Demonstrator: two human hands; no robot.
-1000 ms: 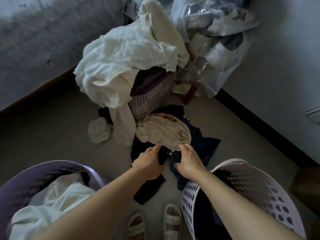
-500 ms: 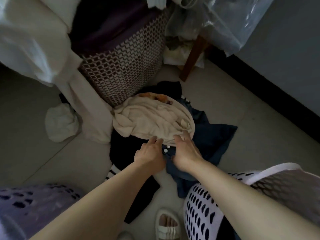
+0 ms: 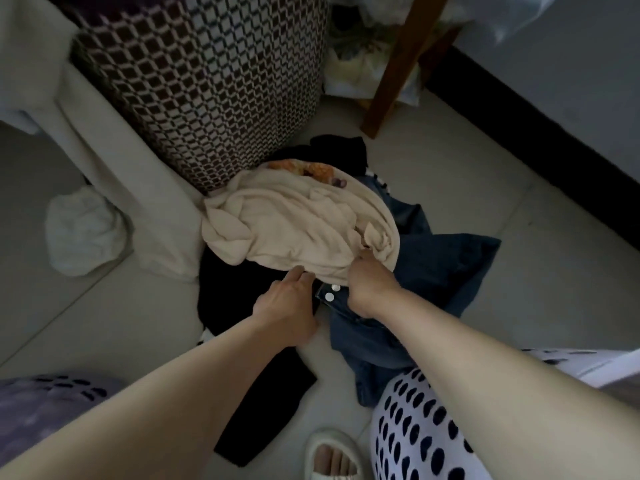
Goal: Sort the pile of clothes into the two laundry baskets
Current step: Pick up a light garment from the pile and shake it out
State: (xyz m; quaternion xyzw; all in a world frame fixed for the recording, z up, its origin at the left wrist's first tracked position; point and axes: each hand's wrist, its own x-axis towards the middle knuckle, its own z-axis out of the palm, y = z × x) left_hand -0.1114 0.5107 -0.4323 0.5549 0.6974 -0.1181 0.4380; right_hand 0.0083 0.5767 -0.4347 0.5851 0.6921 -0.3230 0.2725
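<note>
A cream garment [image 3: 298,226] lies on top of the floor pile, over blue denim [image 3: 446,268] and black clothes [image 3: 228,299]. My right hand [image 3: 372,285] grips the cream garment's near edge, fingers curled into the fabric. My left hand [image 3: 287,306] reaches to that same edge with straight fingers touching it. The purple laundry basket [image 3: 45,400] shows at the lower left and the white perforated basket [image 3: 415,431] at the lower right under my right forearm.
A woven hamper [image 3: 207,84] stands behind the pile with a cream cloth [image 3: 114,168] hanging from it. A white bundle [image 3: 83,233] lies on the tiles at left. A wooden leg [image 3: 398,64] and dark skirting stand at right. My slippered foot [image 3: 332,455] is below.
I have leaned closer to the pile, so everything looks larger. My right hand has curled onto the cream garment's edge and my left hand has reached up to it.
</note>
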